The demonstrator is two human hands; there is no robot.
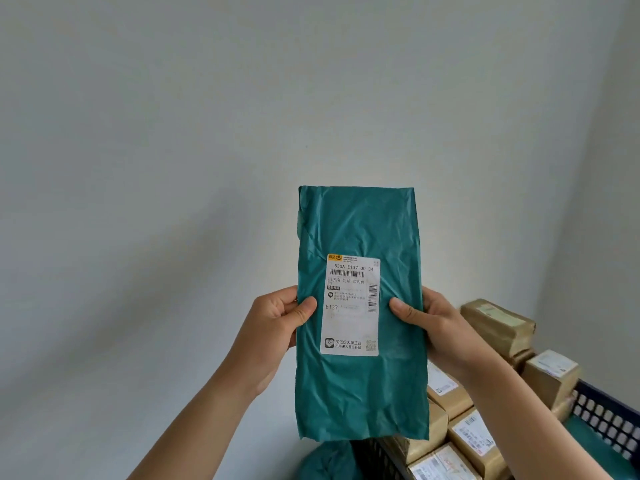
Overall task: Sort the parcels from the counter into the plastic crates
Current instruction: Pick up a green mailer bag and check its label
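Both my hands, left (277, 322) and right (429, 323), pinch green parcel (360, 393) upright at frame centre, label (351, 306) facing me, to read destination; crates (602, 415) lower right.

Parcel (360, 237) between left hand (277, 320) and right hand (433, 323), boxes (498, 323) behind, seemingly in crates (602, 414)

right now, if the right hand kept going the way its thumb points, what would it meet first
The white label on the green parcel that the right hand grips. Beyond it, likely the thumb of the left hand, though depth is hard to judge.
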